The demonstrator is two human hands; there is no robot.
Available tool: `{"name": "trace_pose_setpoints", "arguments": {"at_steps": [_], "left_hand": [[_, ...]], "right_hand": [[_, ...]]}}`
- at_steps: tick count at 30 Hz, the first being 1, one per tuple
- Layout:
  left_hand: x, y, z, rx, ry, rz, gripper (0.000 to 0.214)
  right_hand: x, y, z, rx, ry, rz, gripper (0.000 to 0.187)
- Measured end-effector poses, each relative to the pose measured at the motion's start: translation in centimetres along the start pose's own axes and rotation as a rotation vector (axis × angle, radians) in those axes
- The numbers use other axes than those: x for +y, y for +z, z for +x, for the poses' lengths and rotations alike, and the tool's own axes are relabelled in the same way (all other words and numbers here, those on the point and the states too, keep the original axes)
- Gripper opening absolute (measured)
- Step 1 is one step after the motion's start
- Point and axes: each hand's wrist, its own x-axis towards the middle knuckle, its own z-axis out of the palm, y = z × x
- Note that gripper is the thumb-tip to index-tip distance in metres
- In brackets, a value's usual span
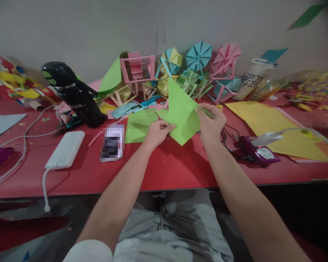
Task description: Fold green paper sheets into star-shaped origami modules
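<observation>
**Red desk with a lime-green sheet raised above its middle**

A plain grey wall closes off the back, and the desk runs along it across the whole view. On the right of the desk lie large yellow sheets, overlapping, with orange and pink edges showing beneath. Along the back stands a cluster of folded-paper wheel models in pink, blue, yellow and green, packed close together. To their left is a black bottle with a flip-style lid; to their right, a pale cup with dark printed marks.

The lime-green sheet is at the centre, in front of the models, tilted with one corner pointing up and another down. Whether that lower corner touches the desk cannot be told. A flat green square lies just to the left, on the desk behind the left forearm.

Both hands are closed on the lime-green sheet: the right hand pinches its right edge, and the left hand has thumb and fingers together at its lower left edge.

Smaller things sit around them: a white power bank on the left, a purple socket block with a white plug on the right, and a phone, its screen blurred, near the left forearm.
</observation>
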Motion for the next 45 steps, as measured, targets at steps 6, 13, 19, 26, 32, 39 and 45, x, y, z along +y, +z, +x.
{"name": "trace_pose_setpoints", "arguments": {"at_steps": [6, 13, 19, 26, 32, 39, 45], "left_hand": [[0.7, 0.1, -0.3, -0.008, -0.054, 0.001, 0.032], [1.5, 0.5, -0.7, -0.004, -0.031, -0.036, 0.024], [1.7, 0.6, -0.6, -0.040, -0.104, 0.087, 0.036], [1.7, -0.1, -0.9, -0.246, -0.145, 0.037, 0.032], [1.5, -1.2, -0.7, -0.247, -0.041, 0.098, 0.049], [1.3, -1.6, 0.3, -0.009, -0.078, -0.054, 0.028], [1.2, -1.7, 0.4, 0.113, -0.121, -0.069, 0.027]], "right_hand": [[-0.2, 0.1, -0.2, 0.020, 0.006, 0.028, 0.016], [0.4, -0.2, 0.4, 0.018, -0.025, -0.015, 0.019], [0.4, -0.2, 0.3, 0.003, -0.022, -0.047, 0.020], [0.3, -0.5, 0.3, -0.038, 0.002, -0.074, 0.022], [-0.6, -0.5, -0.3, -0.178, 0.063, -0.099, 0.020], [-1.0, -0.4, -1.0, -0.264, 0.034, -0.190, 0.019], [-0.5, -0.4, -0.9, -0.292, -0.046, -0.248, 0.017]]}}
